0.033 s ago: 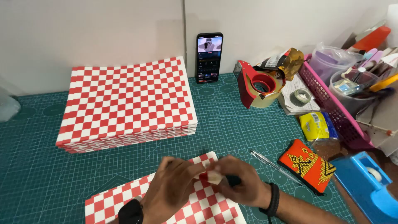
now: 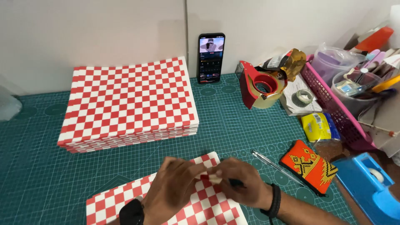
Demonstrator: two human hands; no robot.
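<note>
My left hand (image 2: pixel 175 189), with a black watch on its wrist, and my right hand (image 2: pixel 243 183), with a black band on its wrist, meet low in the middle of the view. Their fingertips pinch a small pale piece (image 2: pixel 214 178) between them. A single red-and-white checkered sheet (image 2: pixel 200 206) lies on the green cutting mat (image 2: pixel 37 179) under the hands. Something dark shows under my right fingers, but I cannot tell what it is.
A thick stack of checkered sheets (image 2: pixel 129 104) lies behind. A phone (image 2: pixel 211 58) leans on the wall. To the right are a red tape dispenser (image 2: pixel 260 85), pink basket (image 2: pixel 333 104), yellow packet (image 2: pixel 318 127), pen (image 2: pixel 277 166), orange patterned pouch (image 2: pixel 308 166) and blue dispenser (image 2: pixel 371 187).
</note>
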